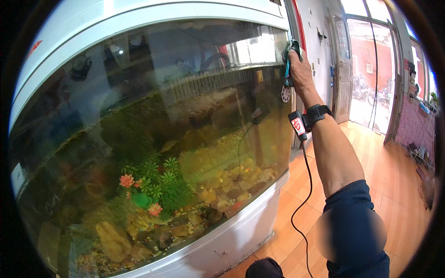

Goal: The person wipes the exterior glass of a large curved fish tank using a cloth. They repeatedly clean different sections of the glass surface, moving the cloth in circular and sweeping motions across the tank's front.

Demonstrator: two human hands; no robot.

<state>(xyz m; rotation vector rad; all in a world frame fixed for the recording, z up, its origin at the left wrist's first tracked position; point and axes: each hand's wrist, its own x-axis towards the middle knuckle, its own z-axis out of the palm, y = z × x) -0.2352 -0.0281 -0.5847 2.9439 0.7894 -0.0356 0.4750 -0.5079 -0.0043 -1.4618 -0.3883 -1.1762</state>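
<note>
My right hand (303, 72) grips a crumpled cloth (289, 59), dark green and pale blue. It presses the cloth to the upper right edge of a large glass aquarium (194, 114). Just below the hand, a round whitish disc with holes (285, 94) shows at the glass edge. Murky greenish water fills most of the tank. Inside are green artificial plants (167, 187) with pink flowers (127, 180), stones (208, 198) and gravel. A black strap (318, 113) with a small device (298, 125) circles my right wrist. My left hand is out of view.
A black cable (310, 180) hangs from the wrist device towards the orange tiled floor (365, 166). The tank rests on a white cabinet (243, 222). A wooden door (342, 69) stands beside a bright doorway, with motorbikes (377, 95) outside. Clutter (420, 156) lines the right wall.
</note>
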